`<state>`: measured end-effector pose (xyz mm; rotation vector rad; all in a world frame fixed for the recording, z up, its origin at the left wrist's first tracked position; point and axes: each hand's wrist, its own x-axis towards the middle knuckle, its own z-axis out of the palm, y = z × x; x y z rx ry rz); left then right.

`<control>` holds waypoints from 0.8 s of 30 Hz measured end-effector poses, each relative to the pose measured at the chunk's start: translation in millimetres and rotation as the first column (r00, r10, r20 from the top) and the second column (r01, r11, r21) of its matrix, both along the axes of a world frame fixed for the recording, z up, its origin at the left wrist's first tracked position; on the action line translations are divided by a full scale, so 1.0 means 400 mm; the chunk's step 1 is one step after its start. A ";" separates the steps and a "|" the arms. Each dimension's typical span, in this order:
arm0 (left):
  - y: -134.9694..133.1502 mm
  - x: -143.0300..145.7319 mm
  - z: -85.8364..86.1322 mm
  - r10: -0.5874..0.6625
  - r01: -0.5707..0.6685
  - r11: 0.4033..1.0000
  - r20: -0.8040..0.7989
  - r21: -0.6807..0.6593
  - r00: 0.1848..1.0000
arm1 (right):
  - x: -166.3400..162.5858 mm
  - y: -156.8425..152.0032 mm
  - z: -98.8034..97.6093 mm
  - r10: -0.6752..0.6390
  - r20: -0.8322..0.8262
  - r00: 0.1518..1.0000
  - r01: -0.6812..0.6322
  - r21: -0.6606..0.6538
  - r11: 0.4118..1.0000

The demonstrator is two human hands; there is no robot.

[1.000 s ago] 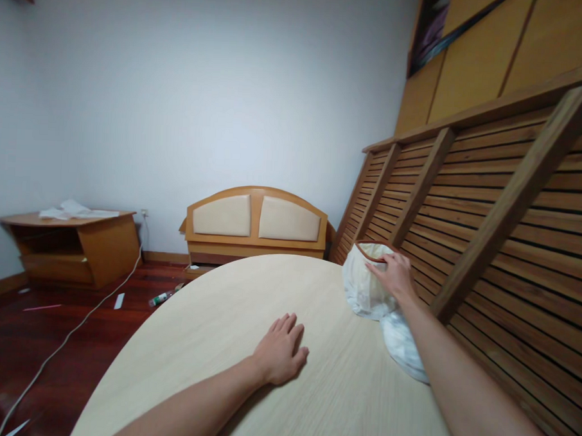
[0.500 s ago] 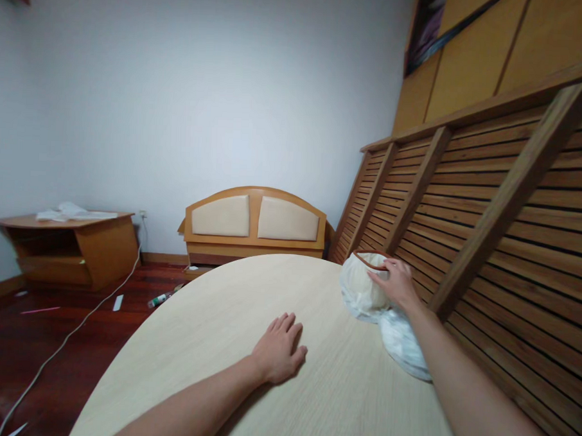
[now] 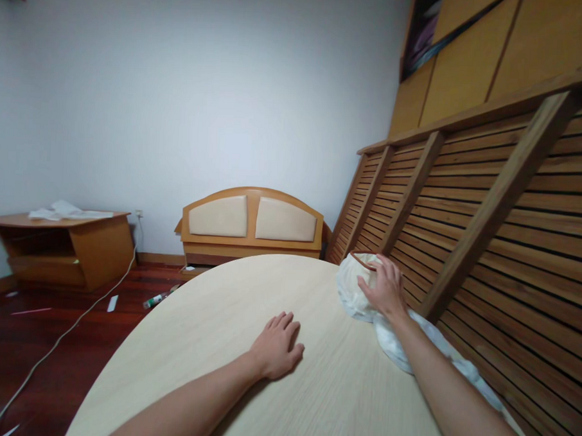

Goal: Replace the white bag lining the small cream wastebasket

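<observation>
My left hand (image 3: 278, 347) lies palm down on the pale round table (image 3: 341, 387), fingers spread, holding nothing. At the table's far right, my right hand (image 3: 387, 288) is on a cream-white cloth bag (image 3: 355, 288) with a brown handle or rim (image 3: 359, 257). Its fingers curl over the brown edge, with the thumb apart on the bag's near side; the fingertips are partly hidden. A crumpled white cloth (image 3: 392, 348) lies beneath and beside my right forearm, along the table's right edge.
A slatted wooden frame (image 3: 430, 230) leans close along the right side, below wooden cupboards (image 3: 461, 77). Beyond the table stands a padded headboard (image 3: 252, 226). A low cabinet (image 3: 104, 248) is at the left, and a white cable (image 3: 68, 333) crosses the red-brown floor.
My right hand has shifted slightly left and nearer over the bag, its fingers standing more upright at the brown edge. More white cloth shows beyond my right forearm. My left hand stays put.
</observation>
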<state>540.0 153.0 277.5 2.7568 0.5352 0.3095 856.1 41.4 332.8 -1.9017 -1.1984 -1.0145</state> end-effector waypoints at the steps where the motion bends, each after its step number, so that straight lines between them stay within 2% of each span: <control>1: 0.000 0.001 -0.002 -0.001 0.001 1.000 0.004 0.002 1.000 | -0.040 0.003 -0.005 0.029 -0.014 0.999 -0.030 -0.057 0.998; 4: 0.002 0.004 -0.008 -0.004 0.004 1.000 0.018 0.011 1.000 | -0.168 0.015 -0.040 0.096 -0.055 0.994 -0.105 -0.191 0.976; 7: 0.006 0.005 -0.013 -0.011 0.010 0.999 0.032 0.038 0.999 | -0.284 0.015 -0.092 0.163 -0.198 0.967 -0.228 -0.372 0.900; 9: 0.010 0.003 -0.014 -0.034 0.031 0.997 0.040 0.068 0.999 | -0.338 0.003 -0.124 0.191 -0.306 0.933 -0.321 -0.467 0.824; 12: 0.019 -0.003 -0.015 -0.092 0.088 0.991 0.038 0.097 0.995 | -0.373 -0.028 -0.150 0.200 -0.467 0.861 -0.477 -0.607 0.636; 14: 0.023 -0.007 -0.016 -0.110 0.106 0.989 0.036 0.104 0.993 | -0.376 -0.049 -0.151 0.199 -0.514 0.834 -0.530 -0.649 0.546; 17: 0.024 -0.011 -0.019 -0.105 0.102 0.990 0.024 0.099 0.994 | -0.375 -0.069 -0.145 0.195 -0.528 0.827 -0.545 -0.665 0.511; 24: 0.020 -0.014 -0.024 -0.116 0.116 0.989 -0.001 0.089 0.993 | -0.388 -0.078 -0.141 0.192 -0.539 0.820 -0.554 -0.666 0.500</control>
